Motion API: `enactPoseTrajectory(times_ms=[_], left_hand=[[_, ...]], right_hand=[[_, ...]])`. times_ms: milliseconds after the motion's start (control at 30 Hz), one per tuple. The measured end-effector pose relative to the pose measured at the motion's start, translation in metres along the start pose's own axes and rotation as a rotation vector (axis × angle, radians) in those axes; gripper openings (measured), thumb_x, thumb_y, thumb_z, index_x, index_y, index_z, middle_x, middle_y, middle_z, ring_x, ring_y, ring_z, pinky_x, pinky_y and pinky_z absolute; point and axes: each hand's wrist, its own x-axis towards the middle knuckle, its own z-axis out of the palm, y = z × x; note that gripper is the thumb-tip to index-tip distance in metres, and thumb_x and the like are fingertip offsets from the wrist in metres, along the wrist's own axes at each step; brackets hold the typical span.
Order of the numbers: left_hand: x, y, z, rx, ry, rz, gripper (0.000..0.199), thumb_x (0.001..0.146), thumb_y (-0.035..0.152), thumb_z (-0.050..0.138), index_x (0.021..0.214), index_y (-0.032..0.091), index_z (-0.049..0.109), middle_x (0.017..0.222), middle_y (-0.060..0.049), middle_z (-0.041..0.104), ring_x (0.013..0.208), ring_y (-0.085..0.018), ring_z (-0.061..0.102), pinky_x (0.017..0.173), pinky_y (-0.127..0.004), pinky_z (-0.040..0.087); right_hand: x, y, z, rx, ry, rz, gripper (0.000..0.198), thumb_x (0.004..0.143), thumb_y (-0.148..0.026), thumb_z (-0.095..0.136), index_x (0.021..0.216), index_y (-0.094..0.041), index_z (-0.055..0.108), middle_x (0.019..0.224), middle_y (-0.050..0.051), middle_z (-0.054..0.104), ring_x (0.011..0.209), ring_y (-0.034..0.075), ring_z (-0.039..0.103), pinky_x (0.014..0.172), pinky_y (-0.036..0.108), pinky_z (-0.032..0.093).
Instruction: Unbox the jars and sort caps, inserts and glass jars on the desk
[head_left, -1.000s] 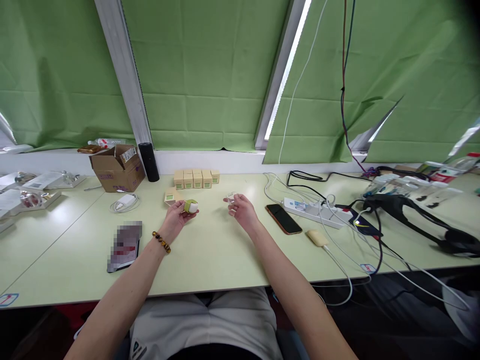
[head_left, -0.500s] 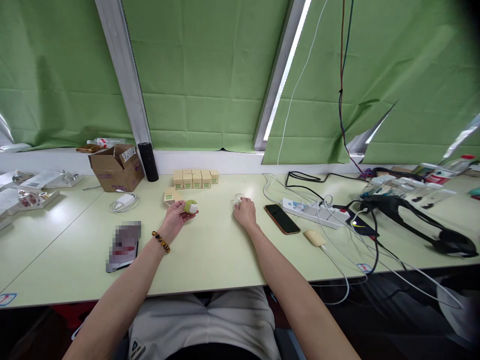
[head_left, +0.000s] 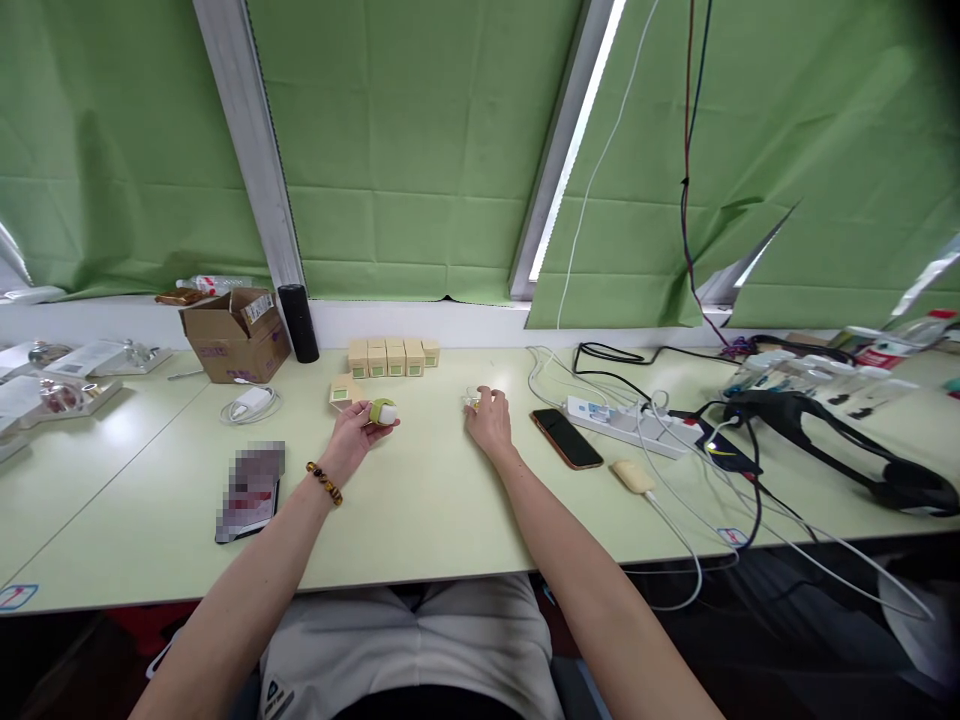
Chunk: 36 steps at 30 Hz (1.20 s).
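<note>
Green-banded white piece (head_left: 384, 412) is pinched in the left hand (head_left: 354, 432) at eleven o'clock, apparently keeping one end exposed; the right hand (head_left: 491, 422), one o'clock, meets a clear item (head_left: 471, 401), grip untellable.

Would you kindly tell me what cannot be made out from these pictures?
All in the head view:
Small clear object: too small to identify, partly covered by the right hand.
Green-and-white item: partly hidden by the left hand.
Labels on the kraft boxes: too small to read.
Screen of the leftmost phone: obscured by pixelation.
</note>
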Motion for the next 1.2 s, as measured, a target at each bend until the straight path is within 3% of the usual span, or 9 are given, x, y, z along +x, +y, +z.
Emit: enactPoseTrajectory(times_ms=[67,167,267,467,700,867,967,1067,1200], left_hand=[[-0.001,0.0,0.001,-0.011,0.0,-0.003,0.002,0.096,0.014,0.06,0.097,0.015,0.061,0.106,-0.014,0.078,0.085,-0.021,0.08,0.075,-0.029,0.065],[-0.003,0.0,0.005,-0.035,-0.025,-0.002,0.001,0.096,0.014,0.06,0.097,0.015,0.059,0.109,-0.016,0.077,0.09,-0.022,0.08,0.08,-0.032,0.066],[-0.006,-0.002,0.011,-0.058,-0.071,0.014,0.005,0.095,0.016,0.063,0.096,0.015,0.057,0.11,-0.017,0.077,0.094,-0.024,0.079,0.087,-0.036,0.066],[-0.006,-0.01,0.014,-0.085,-0.092,0.047,0.022,0.088,0.017,0.074,0.096,0.018,0.054,0.107,-0.012,0.076,0.099,-0.024,0.078,0.092,-0.041,0.065],[-0.009,-0.02,0.022,-0.124,-0.155,0.072,0.032,0.084,0.02,0.079,0.096,0.02,0.05,0.107,-0.008,0.075,0.102,-0.021,0.076,0.096,-0.043,0.062],[-0.017,-0.014,0.024,0.0,-0.249,0.128,0.032,0.087,0.029,0.077,0.106,0.021,0.052,0.103,-0.007,0.075,0.101,-0.022,0.074,0.104,-0.049,0.055],[-0.021,-0.006,0.019,0.239,-0.204,0.299,0.034,0.091,0.032,0.072,0.119,0.023,0.054,0.115,-0.01,0.072,0.116,-0.024,0.068,0.113,-0.049,0.047],[-0.025,0.0,0.017,0.571,-0.122,0.588,0.035,0.09,0.03,0.072,0.122,0.024,0.06,0.134,-0.012,0.063,0.135,-0.028,0.054,0.122,-0.048,0.035],[-0.027,0.001,0.019,0.886,-0.14,0.864,0.048,0.086,0.027,0.077,0.132,0.026,0.062,0.133,-0.013,0.062,0.135,-0.033,0.048,0.121,-0.053,0.034]], right_hand=[[-0.002,-0.004,-0.006,0.056,0.123,-0.049,0.044,0.094,-0.027,0.06,0.136,-0.015,0.053,0.137,0.021,0.05,0.12,0.034,0.052,0.098,0.044,0.044],[-0.011,-0.024,-0.017,0.236,0.213,-0.176,0.035,0.093,-0.031,0.06,0.125,-0.018,0.059,0.127,0.017,0.058,0.116,0.033,0.053,0.101,0.047,0.044],[-0.029,-0.061,-0.026,0.565,0.094,-0.208,0.024,0.094,-0.037,0.061,0.112,-0.021,0.063,0.107,0.01,0.067,0.099,0.027,0.06,0.092,0.043,0.05],[-0.063,-0.124,-0.028,0.848,-0.078,-0.252,0.037,0.087,-0.039,0.072,0.119,-0.024,0.061,0.11,0.006,0.069,0.097,0.023,0.065,0.092,0.042,0.053],[-0.074,-0.132,-0.02,0.77,0.015,-0.247,0.044,0.077,-0.034,0.081,0.114,-0.024,0.058,0.121,0.011,0.059,0.113,0.028,0.058,0.095,0.045,0.053],[-0.072,-0.125,-0.022,0.82,0.026,-0.251,0.038,0.084,-0.033,0.075,0.117,-0.024,0.056,0.123,0.01,0.062,0.116,0.028,0.059,0.099,0.045,0.052],[-0.066,-0.117,-0.026,0.865,-0.013,-0.222,0.039,0.087,-0.03,0.07,0.123,-0.025,0.054,0.119,0.008,0.067,0.11,0.026,0.064,0.099,0.044,0.052],[-0.061,-0.11,-0.028,0.845,-0.005,-0.231,0.039,0.084,-0.027,0.07,0.12,-0.024,0.056,0.119,0.007,0.068,0.109,0.026,0.065,0.099,0.044,0.052],[-0.06,-0.105,-0.026,0.848,-0.016,-0.299,0.038,0.084,-0.024,0.069,0.12,-0.024,0.059,0.117,0.007,0.069,0.104,0.025,0.064,0.098,0.044,0.053]])
